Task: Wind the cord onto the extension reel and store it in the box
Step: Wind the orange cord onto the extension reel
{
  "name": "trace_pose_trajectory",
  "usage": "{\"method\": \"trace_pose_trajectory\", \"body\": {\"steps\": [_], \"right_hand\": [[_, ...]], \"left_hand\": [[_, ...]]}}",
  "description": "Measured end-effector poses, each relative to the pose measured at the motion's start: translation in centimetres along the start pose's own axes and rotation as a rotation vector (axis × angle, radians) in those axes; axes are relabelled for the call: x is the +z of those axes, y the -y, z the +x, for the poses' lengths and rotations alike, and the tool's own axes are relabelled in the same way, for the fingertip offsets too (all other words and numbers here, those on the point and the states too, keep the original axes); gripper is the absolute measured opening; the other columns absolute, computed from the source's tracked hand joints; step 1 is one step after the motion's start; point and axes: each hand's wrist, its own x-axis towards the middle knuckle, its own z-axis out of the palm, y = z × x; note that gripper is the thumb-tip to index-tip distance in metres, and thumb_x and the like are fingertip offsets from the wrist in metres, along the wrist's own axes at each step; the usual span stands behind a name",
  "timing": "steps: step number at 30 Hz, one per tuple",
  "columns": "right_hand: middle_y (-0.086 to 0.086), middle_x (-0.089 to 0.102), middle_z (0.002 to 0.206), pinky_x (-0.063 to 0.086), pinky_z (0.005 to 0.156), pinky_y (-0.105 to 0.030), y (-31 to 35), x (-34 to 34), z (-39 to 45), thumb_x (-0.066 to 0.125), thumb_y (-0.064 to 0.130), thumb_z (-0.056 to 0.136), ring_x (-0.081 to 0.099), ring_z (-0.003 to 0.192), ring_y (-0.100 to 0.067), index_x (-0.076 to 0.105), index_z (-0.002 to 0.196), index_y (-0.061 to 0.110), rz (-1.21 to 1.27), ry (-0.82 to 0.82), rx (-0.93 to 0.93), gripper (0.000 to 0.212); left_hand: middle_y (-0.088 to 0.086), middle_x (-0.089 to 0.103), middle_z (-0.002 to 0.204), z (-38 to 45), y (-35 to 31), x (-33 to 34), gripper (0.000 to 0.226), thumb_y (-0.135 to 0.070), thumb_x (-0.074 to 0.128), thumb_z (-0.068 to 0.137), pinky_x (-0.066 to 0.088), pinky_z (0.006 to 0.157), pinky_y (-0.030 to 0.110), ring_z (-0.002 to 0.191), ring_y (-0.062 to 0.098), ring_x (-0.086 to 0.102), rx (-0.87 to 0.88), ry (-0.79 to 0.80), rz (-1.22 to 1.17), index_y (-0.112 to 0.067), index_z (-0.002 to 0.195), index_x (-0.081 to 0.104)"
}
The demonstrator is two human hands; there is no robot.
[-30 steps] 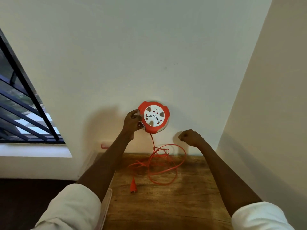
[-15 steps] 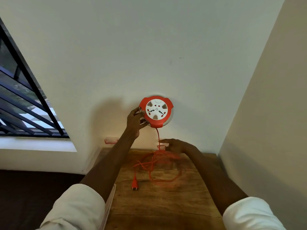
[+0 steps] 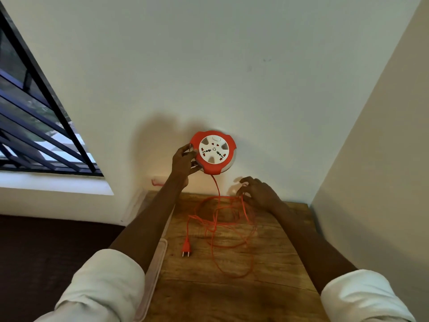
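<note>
— Why is the round orange-and-white plastic extension reel up in the air like that, and not lying on the wooden surface?

— My guess is so the thin orange cord hangs free beneath it. The cord leaves the bottom of the reel and drops straight into a loose tangle of loops on the surface, with the orange two-pin plug lying at the near left end. Held up, with the socket face turned toward the person, the reel can take turns without dragging.

— And the left hand?

— Clamped on the reel's left edge, fingers wrapped round the rim, arm stretched forward and up, the white sleeve pushed back above the elbow. It carries the reel alone, close to the pale wall.

— The right hand seems lower.

— Yes, just above the far edge of the surface, beside the top of the loops. The fingers are curled and pinched on a strand of cord; the hold looks light, and exactly how many strands they have I cannot tell. The forearm slopes down from it toward the person.

— I see no box.

— Nor do I. Only a pale, shallow tray-like edge beside the surface, under the left arm, which I cannot identify. Most of the cord looks unwound, so I judge the winding barely begun.
</note>
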Motion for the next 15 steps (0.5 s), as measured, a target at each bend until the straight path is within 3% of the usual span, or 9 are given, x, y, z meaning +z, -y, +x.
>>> {"method": "trace_pose_trajectory", "body": {"steps": [4, 6, 8, 12, 15], "right_hand": [[0.002, 0.059, 0.137, 0.045, 0.097, -0.032, -1.9, -0.8, -1.0, 0.06, 0.02, 0.094, 0.054, 0.123, -0.02, 0.076, 0.11, 0.025, 0.044, -0.103, 0.04, 0.023], [0.002, 0.068, 0.123, 0.046, 0.094, -0.032, -2.7, -1.4, -1.3, 0.061, 0.016, 0.089, 0.058, 0.118, -0.02, 0.079, 0.103, 0.026, 0.038, -0.059, 0.085, 0.025], [0.002, 0.072, 0.113, 0.046, 0.091, -0.031, -3.1, -1.7, -1.5, 0.059, 0.025, 0.088, 0.062, 0.11, -0.021, 0.079, 0.102, 0.029, -0.011, 0.06, 0.149, 0.024], [0.001, 0.068, 0.125, 0.046, 0.095, -0.033, -2.2, -0.9, -1.3, 0.049, 0.045, 0.097, 0.063, 0.112, -0.023, 0.069, 0.122, 0.03, -0.067, 0.181, 0.249, 0.035], [-0.002, 0.064, 0.13, 0.048, 0.094, -0.035, 0.1, 0.3, -0.5, 0.051, 0.042, 0.099, 0.061, 0.114, -0.023, 0.063, 0.13, 0.03, 0.026, 0.191, 0.208, 0.035]], "left_hand": [[0.014, 0.065, 0.126, 0.0, 1.1, -0.2, 0.051, -0.016, 0.07, 0.092, 0.059, 0.063, 0.031, 0.108, 0.037, 0.066, -0.002, -0.042, 0.071, -0.01, 0.139, 0.052], [0.015, 0.064, 0.127, 0.0, 1.6, -0.2, 0.051, -0.014, 0.071, 0.092, 0.059, 0.064, 0.032, 0.109, 0.038, 0.065, -0.008, -0.05, 0.085, -0.009, 0.139, 0.052], [0.014, 0.064, 0.127, -0.1, 1.9, 0.0, 0.051, -0.016, 0.071, 0.092, 0.06, 0.066, 0.033, 0.107, 0.037, 0.066, -0.014, -0.048, 0.101, -0.01, 0.139, 0.053], [0.015, 0.063, 0.128, -0.3, 2.3, 0.4, 0.051, -0.015, 0.07, 0.092, 0.06, 0.068, 0.035, 0.108, 0.038, 0.066, -0.031, -0.03, 0.096, -0.011, 0.139, 0.051], [0.015, 0.063, 0.127, -0.4, 2.6, 0.6, 0.05, -0.014, 0.07, 0.092, 0.06, 0.066, 0.034, 0.104, 0.036, 0.066, -0.043, -0.031, 0.093, -0.011, 0.139, 0.052]]}}
